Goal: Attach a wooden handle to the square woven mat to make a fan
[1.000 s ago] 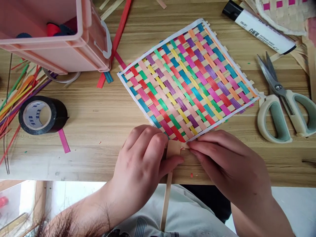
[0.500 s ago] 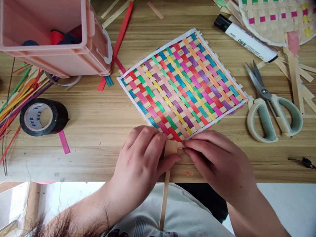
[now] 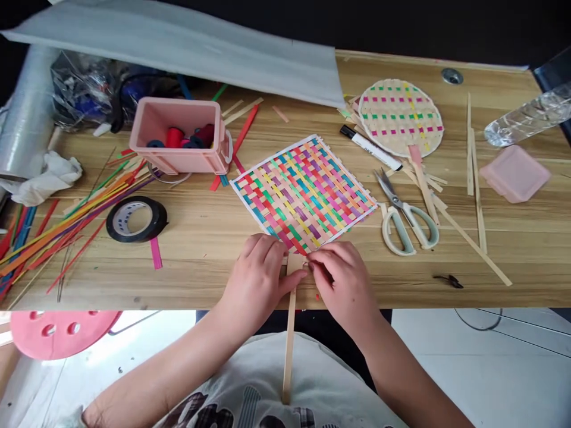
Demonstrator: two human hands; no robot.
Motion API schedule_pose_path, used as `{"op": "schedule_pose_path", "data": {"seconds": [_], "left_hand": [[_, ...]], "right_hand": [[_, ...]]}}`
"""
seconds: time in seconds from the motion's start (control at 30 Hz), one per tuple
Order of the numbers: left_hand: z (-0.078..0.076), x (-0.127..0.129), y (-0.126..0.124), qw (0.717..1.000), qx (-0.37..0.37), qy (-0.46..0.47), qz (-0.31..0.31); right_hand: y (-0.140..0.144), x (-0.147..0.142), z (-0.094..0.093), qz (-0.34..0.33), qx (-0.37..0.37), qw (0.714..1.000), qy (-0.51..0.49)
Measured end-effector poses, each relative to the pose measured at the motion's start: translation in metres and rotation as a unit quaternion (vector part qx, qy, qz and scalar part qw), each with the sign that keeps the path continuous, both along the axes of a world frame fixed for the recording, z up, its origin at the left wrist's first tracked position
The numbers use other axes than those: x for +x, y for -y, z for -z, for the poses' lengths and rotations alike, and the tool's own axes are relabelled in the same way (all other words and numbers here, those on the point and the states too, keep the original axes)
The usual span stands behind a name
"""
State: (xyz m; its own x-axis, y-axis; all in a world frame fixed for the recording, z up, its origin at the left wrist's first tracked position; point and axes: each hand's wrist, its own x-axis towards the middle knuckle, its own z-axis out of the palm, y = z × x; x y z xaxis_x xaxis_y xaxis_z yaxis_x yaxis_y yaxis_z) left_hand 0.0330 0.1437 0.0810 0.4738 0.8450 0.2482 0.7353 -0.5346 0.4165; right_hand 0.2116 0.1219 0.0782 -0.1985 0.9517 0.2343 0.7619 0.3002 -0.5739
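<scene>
From the head view, both hands meet at the near corner of the mat [image 3: 306, 193], a square woven of coloured strips that lies cornerwise on the table [image 3: 200, 238]. The left hand [image 3: 259, 276] and right hand [image 3: 343, 279] are close together, their fingertips pinched on the top of a pale stick [image 3: 289, 345] that touches the mat's corner; the stick runs from there down over the table edge to the person's lap.

Right of the mat lie scissors [image 3: 408, 217], blades apart, and a marker [image 3: 370, 148] just beyond them. A round woven piece [image 3: 400, 116] sits behind the marker. To the left of the mat stand a pink box [image 3: 178, 139] with spools inside and a black tape roll [image 3: 136, 219] near it. Loose coloured strips [image 3: 57, 223] fan out at the far left. A pink lid [image 3: 515, 172] rests at the right, with a clear bottle [image 3: 529, 116] behind it.
</scene>
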Motion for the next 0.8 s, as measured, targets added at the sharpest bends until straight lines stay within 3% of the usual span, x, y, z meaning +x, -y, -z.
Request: {"op": "schedule_pose_path", "data": {"seconds": [0.23,0.8], "left_hand": [[0.0007,0.0006,-0.0009,1.0,0.01,-0.005,0.003],[0.0013,-0.0009,-0.0065,0.999,-0.014,0.041,-0.006]], "right_hand": [[-0.0023,0.0051,0.0013,-0.039,-0.001,0.999,-0.001],[-0.0049,0.0057,0.0063,0.034,0.052,0.998,0.014]]}}
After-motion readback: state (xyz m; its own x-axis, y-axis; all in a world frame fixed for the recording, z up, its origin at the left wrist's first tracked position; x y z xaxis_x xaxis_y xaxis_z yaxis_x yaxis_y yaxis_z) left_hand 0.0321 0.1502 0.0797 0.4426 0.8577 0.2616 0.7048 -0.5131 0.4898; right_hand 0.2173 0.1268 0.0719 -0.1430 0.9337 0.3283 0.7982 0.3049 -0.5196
